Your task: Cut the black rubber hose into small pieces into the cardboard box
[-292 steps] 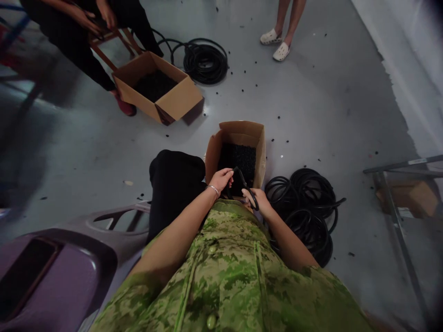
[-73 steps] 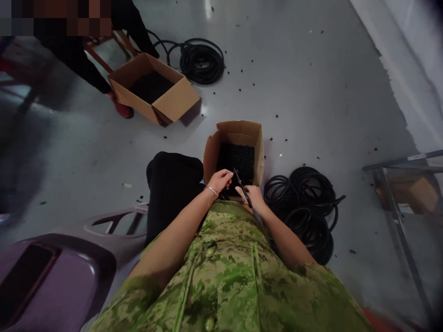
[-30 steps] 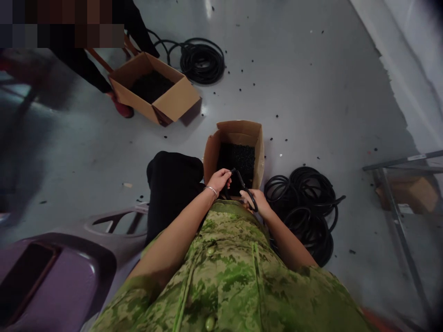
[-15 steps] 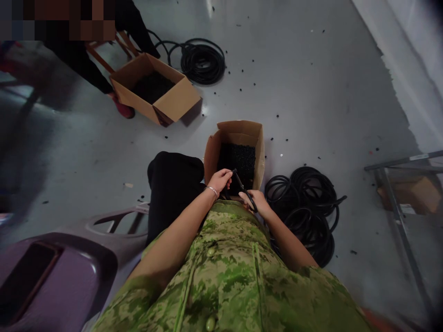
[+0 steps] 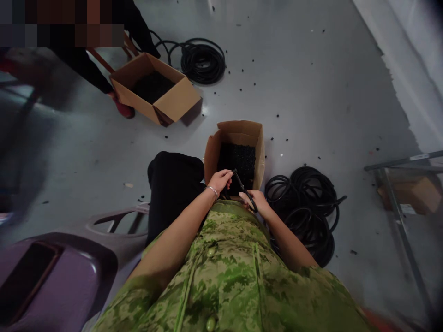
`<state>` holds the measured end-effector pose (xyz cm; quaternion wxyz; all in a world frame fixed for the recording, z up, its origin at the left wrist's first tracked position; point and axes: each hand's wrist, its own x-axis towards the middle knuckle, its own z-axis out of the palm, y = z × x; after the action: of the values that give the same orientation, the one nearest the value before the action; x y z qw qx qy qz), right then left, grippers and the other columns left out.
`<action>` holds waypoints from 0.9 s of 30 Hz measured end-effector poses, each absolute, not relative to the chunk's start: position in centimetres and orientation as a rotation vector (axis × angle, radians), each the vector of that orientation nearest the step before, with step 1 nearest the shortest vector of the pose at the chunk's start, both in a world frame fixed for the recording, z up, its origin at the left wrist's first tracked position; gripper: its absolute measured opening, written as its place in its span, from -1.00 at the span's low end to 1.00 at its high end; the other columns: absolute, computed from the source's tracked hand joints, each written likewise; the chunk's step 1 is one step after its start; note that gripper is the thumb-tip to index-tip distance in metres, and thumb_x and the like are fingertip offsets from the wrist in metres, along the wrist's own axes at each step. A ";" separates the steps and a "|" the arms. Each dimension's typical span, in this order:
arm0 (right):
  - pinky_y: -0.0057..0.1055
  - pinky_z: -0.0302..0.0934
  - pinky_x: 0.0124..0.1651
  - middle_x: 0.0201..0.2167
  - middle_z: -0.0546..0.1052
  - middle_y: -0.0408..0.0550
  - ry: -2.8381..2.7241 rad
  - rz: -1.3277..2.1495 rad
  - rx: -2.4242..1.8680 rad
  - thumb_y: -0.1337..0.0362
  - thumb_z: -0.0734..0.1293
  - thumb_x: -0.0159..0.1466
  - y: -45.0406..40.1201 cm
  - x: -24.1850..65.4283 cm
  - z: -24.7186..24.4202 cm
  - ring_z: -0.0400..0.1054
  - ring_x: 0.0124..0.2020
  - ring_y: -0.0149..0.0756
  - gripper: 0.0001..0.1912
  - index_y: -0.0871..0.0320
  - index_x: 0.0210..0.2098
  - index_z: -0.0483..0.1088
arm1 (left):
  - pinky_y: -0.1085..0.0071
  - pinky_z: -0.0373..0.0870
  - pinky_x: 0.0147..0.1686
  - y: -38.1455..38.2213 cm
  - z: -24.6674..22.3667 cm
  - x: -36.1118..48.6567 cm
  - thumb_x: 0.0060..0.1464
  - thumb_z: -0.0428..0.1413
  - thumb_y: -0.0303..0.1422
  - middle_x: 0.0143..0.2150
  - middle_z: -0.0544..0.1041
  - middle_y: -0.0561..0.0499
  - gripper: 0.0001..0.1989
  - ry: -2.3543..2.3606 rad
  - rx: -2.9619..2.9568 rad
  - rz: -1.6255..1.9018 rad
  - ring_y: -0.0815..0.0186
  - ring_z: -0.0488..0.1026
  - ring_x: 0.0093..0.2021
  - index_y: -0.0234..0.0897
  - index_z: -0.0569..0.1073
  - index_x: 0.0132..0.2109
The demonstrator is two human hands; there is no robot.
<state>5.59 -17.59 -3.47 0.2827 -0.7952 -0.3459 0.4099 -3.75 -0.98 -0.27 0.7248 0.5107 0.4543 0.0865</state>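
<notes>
My right hand [image 5: 258, 203] is closed around the dark handles of a pair of scissors [image 5: 241, 185], whose blades point up and left toward my other hand. With thumb and fingers pinched together, my left hand [image 5: 220, 180] holds a thin black strip [image 5: 227, 192], mostly hidden by the fingers. The scissor tips are right beside the left fingertips; whether they touch the strip is too small to tell. Both hands are above the near edge of an open cardboard box [image 5: 260, 152], which contains many small black pieces [image 5: 238, 157].
Coiled black hose [image 5: 311, 203] lies on the floor to my right, close to a metal frame [image 5: 398, 207]. Ahead left, a seated person's legs flank another cardboard box [image 5: 180, 99], with another black coil [image 5: 202, 62] behind it. A purple stool [image 5: 79, 276] holding a phone [image 5: 27, 281] stands left.
Almost nothing differs. Both hands, the scissors and the box keep their places.
</notes>
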 end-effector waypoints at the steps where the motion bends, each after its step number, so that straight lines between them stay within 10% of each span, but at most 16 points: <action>1: -0.50 0.09 -0.49 -0.67 0.43 -0.12 -0.933 1.096 -2.134 -0.24 0.19 0.21 -17.6 5.6 -3.5 0.34 -0.58 -0.36 -0.40 0.17 -0.56 0.40 | 0.55 0.22 -0.68 -1.0 -0.2 -3.7 0.00 0.19 -0.31 -0.66 0.33 0.17 -0.83 1.004 1.126 0.187 0.50 0.20 -0.69 -0.35 0.47 -0.31; 27: -0.47 -0.08 -0.50 -0.71 0.36 -0.08 -1.078 0.835 -2.298 -0.20 0.17 0.25 -17.3 5.1 -2.9 0.20 -0.60 -0.40 -0.36 0.18 -0.68 0.36 | 0.55 0.21 -0.68 -1.1 -0.3 -3.8 -0.01 0.20 -0.32 -0.66 0.32 0.17 -0.82 0.954 1.171 0.195 0.52 0.19 -0.70 -0.37 0.48 -0.30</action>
<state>5.07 -17.34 -2.85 0.2328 -0.8364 -0.3924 0.3039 -3.77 -1.15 -0.31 0.7240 0.5304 0.4320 0.0886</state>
